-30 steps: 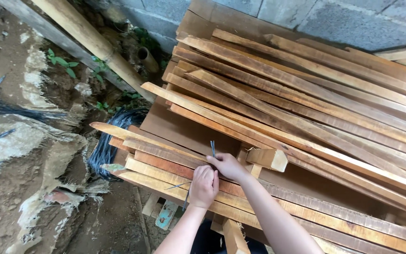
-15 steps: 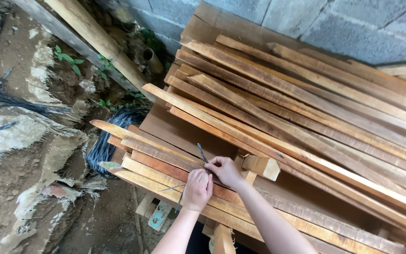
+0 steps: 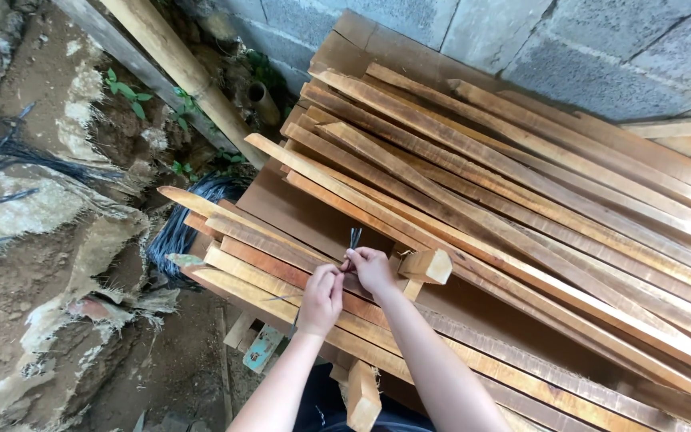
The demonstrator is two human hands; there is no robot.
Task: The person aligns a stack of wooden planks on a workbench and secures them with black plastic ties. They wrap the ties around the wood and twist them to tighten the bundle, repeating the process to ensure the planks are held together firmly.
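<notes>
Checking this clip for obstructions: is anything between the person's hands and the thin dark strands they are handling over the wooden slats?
Nothing visible. The right hand already pinches the thin dark strands, whose ends stick up above its fingers, and the left hand meets it from beside. The small wood block lies just to the right, apart from the strands.

Both bare forearms are stretched forward from the lower edge. The left hand is curled, fingertips pinched together. The right hand is held just beside it, fingers bent and closed

Reddish-brown streaked wooden slats against a grey block wall.
</notes>
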